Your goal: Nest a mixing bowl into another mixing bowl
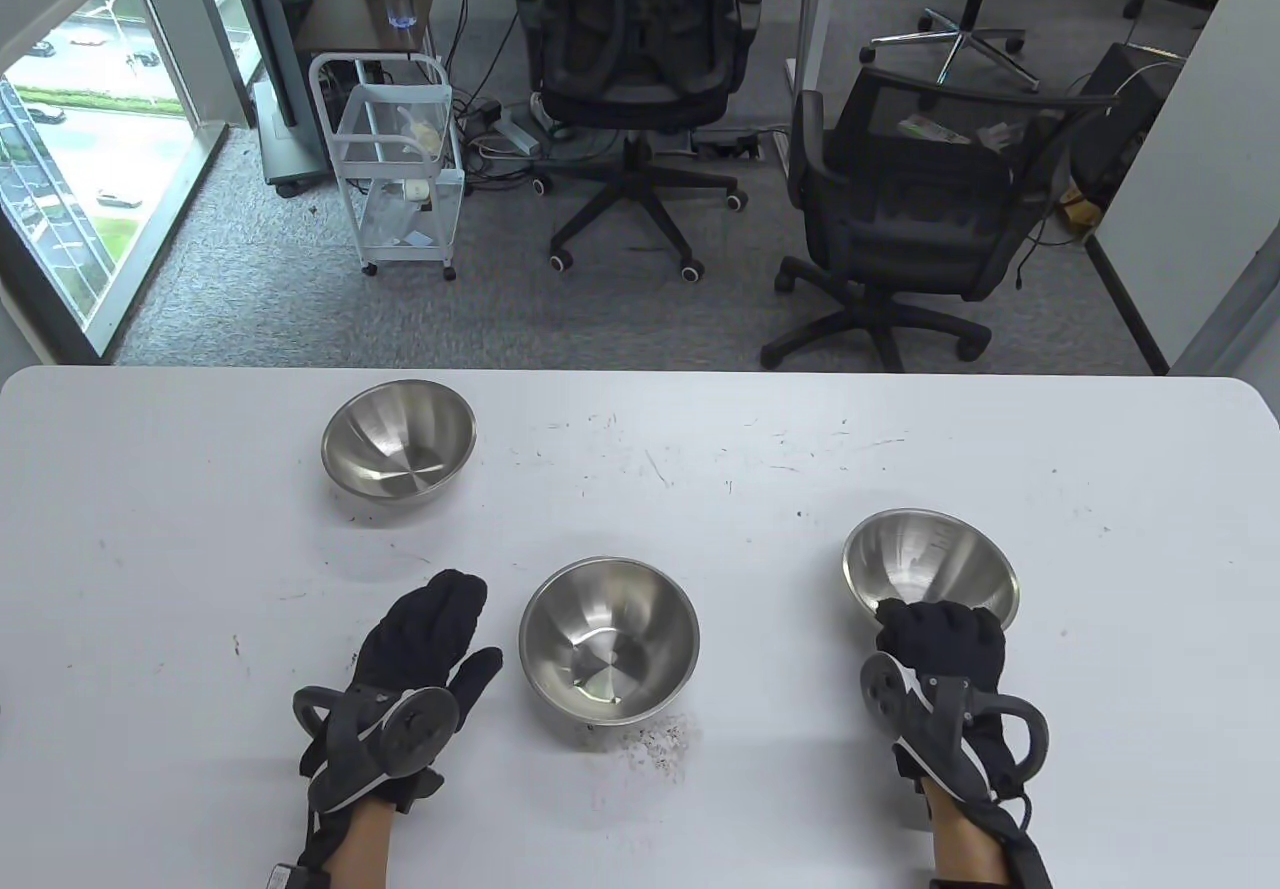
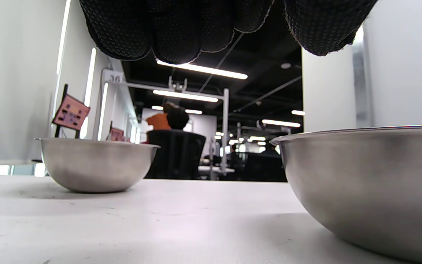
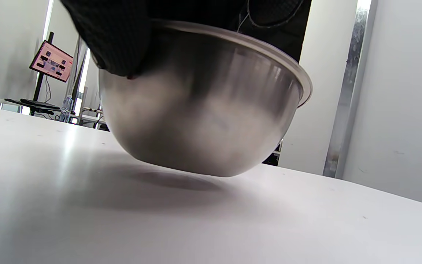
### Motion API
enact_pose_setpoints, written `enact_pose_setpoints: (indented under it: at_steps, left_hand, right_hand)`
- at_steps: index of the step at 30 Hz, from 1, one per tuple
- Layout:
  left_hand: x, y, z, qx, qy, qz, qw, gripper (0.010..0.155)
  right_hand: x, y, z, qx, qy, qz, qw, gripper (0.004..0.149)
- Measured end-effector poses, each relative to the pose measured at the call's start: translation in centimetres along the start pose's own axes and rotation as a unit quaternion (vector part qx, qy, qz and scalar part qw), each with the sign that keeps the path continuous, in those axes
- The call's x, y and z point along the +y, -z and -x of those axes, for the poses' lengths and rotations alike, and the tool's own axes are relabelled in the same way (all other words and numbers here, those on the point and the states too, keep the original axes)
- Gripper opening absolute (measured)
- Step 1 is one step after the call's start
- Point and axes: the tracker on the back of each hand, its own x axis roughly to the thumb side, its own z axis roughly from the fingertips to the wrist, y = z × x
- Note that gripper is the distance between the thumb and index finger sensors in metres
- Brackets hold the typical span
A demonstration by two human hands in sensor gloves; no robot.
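Three steel mixing bowls are on the white table [image 1: 640, 449]. My right hand [image 1: 935, 634] grips the near rim of the right bowl [image 1: 925, 564] and holds it tilted, lifted just off the table; in the right wrist view the bowl [image 3: 203, 121] hangs above its shadow. The middle bowl [image 1: 608, 639] sits upright near the front; it also shows in the left wrist view [image 2: 372, 190]. My left hand [image 1: 430, 644] lies open and empty on the table, just left of the middle bowl. The far left bowl [image 1: 398, 449] sits upright; it shows in the left wrist view too [image 2: 95, 165].
Dark crumbs [image 1: 655, 744] lie on the table in front of the middle bowl. Beyond the table's far edge stand two office chairs [image 1: 900, 219] and a white cart [image 1: 395, 164].
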Motion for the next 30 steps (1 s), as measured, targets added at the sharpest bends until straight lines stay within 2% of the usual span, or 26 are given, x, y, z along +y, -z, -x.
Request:
enact_pose_setpoints:
  at_steps: [13, 22, 30]
  left_hand:
    - [0.0, 0.0, -0.1, -0.001, -0.007, 0.0, 1.0, 0.075]
    - [0.1, 0.0, 0.0, 0.001, -0.009, -0.001, 1.0, 0.075]
    - [0.1, 0.1, -0.1, -0.001, -0.007, -0.003, 1.0, 0.074]
  right_hand:
    - [-3.8, -0.8, -5.7, -0.071, 0.033, 0.075, 0.994, 0.029]
    - [-7.2, -3.5, -11.0, -0.166, 0.107, 0.133, 0.971, 0.03]
    - [-8.2, -6.1, -14.4, -0.235, 0.106, 0.159, 0.953, 0.03]
